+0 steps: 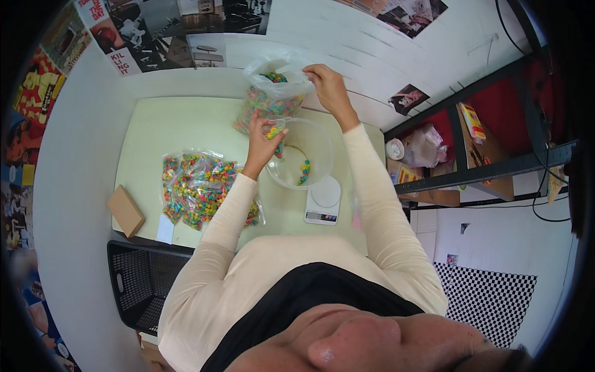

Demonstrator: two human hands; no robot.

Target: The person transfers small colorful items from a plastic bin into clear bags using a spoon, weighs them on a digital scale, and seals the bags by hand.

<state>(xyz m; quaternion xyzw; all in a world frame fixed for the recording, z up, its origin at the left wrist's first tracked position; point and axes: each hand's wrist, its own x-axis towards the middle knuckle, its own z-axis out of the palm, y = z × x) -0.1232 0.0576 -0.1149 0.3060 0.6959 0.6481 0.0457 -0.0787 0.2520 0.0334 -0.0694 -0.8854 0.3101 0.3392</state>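
Note:
My left hand (264,145) holds a small clear plastic bag (272,133) with yellow and other bright pieces in it, over the left side of a round translucent tub (320,174). At the back, a large clear plastic bag (269,103) full of small multicoloured pieces stands upright with its mouth spread. The fingers of my right hand (327,88) pinch the right edge of its mouth. Inside the tub, a few coloured pieces (304,172) lie along the right of the bottom. In front of the tub sits a white digital kitchen scale (322,201).
Several filled small zip bags (200,186) lie heaped left of my left forearm. A cardboard box (126,210) and a white card (165,229) are at the table's left front. A black plastic crate (144,283) stands below; a black-framed shelf (488,167) is at right.

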